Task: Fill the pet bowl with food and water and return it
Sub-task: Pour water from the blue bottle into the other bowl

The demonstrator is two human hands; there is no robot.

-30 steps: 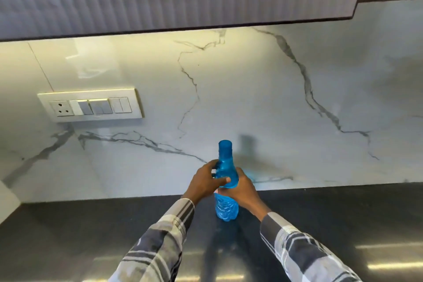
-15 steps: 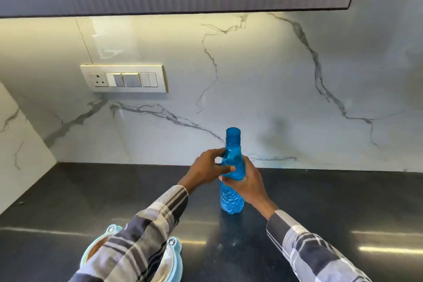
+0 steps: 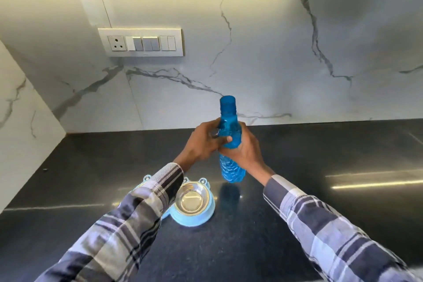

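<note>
A blue translucent water bottle [image 3: 231, 167] with a blue cap stands upright on the black counter [image 3: 297, 190]. My right hand [image 3: 246, 151] grips its middle from the right and front. My left hand [image 3: 202, 142] holds the same part from the left, fingers curled round the bottle. Below my left forearm sits a light blue pet bowl [image 3: 194, 205] with a steel insert that looks empty. A second section of the pet bowl is mostly hidden under my left sleeve.
A white marble backsplash [image 3: 274, 64] rises behind the counter, with a switch and socket panel [image 3: 140, 42] at left. A marble side wall [image 3: 18, 121] closes the left corner. A cabinet edge runs along the top.
The view has tilted down and the bowl's steel insert has come into sight under my left arm. Both hands stay on the bottle, which remains upright on the counter.
</note>
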